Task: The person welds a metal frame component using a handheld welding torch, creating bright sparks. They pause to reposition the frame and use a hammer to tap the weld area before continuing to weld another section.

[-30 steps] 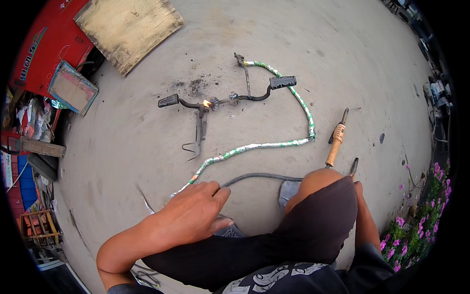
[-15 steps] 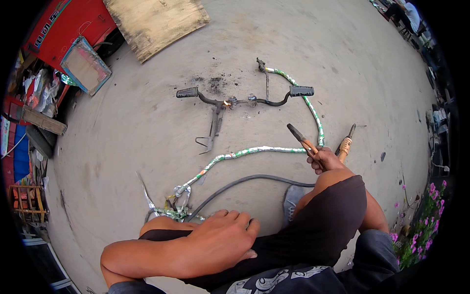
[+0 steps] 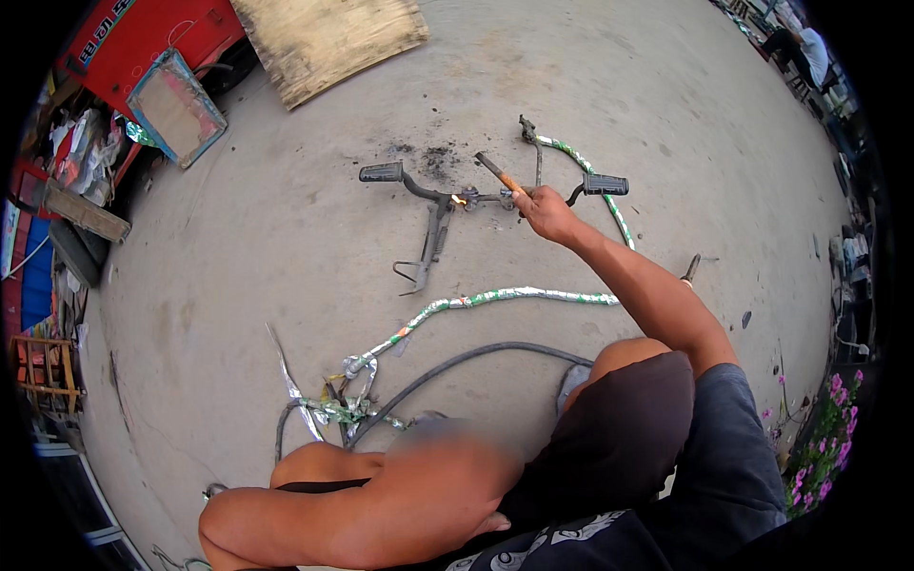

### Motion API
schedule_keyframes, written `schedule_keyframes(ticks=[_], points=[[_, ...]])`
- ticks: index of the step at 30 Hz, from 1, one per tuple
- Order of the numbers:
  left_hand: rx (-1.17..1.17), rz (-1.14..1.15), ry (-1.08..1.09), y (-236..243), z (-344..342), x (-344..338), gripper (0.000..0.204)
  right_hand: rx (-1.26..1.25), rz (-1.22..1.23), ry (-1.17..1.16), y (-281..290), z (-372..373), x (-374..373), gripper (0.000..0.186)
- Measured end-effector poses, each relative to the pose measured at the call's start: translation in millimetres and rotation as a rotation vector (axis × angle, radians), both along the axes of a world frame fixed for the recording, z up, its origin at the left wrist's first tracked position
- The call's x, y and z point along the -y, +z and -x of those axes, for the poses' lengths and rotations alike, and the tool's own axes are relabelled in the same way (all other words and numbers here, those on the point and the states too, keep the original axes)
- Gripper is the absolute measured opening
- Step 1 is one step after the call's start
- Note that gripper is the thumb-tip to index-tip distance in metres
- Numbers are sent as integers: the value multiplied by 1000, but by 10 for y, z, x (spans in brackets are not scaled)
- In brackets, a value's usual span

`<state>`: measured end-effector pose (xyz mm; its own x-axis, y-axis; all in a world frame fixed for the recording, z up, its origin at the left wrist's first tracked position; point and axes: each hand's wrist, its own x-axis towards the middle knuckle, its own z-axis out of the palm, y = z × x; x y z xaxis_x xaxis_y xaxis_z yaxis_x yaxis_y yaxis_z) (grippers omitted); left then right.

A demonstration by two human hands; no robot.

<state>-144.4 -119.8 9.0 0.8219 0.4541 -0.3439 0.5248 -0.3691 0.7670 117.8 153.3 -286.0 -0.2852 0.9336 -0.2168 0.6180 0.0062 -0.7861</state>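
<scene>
My right hand (image 3: 549,213) is closed around pliers (image 3: 502,174) with dark jaws and orange handles. It holds them over a bicycle handlebar (image 3: 443,197) with black grips, lying on the concrete floor. A small flame (image 3: 459,201) burns at the handlebar's stem joint, left of the pliers' tip. My hand and the pliers hide part of the bar's right half. Near my bent right knee a tool with a dark tip (image 3: 693,266) shows, mostly behind my forearm. My left hand (image 3: 457,447) lies across my lap; a blur covers its fingers.
A foil-wrapped cable (image 3: 495,297) curves over the concrete, with a black cable (image 3: 457,359) nearer me. Scraps of foil (image 3: 347,409) lie ahead of my left knee. A plywood board (image 3: 333,43) and a framed panel (image 3: 178,108) stand far left. Pink flowers (image 3: 824,447) grow at right.
My right hand has moved forward and left with the pliers, from beside my right knee to above the handlebar. My left forearm stays across my lap. The view has shifted slightly.
</scene>
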Motion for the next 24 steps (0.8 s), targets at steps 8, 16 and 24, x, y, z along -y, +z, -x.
schedule_keyframes(ticks=[8,16,24], points=[[19,59,-58,-55,47,33,41,256,-68,18,221,319,188,43],[-68,-95,-58,133,40,3,41,458,-250,134,247,274,243,34],[-38,-94,-56,152,19,33,40,510,-301,179,118,284,192,30]])
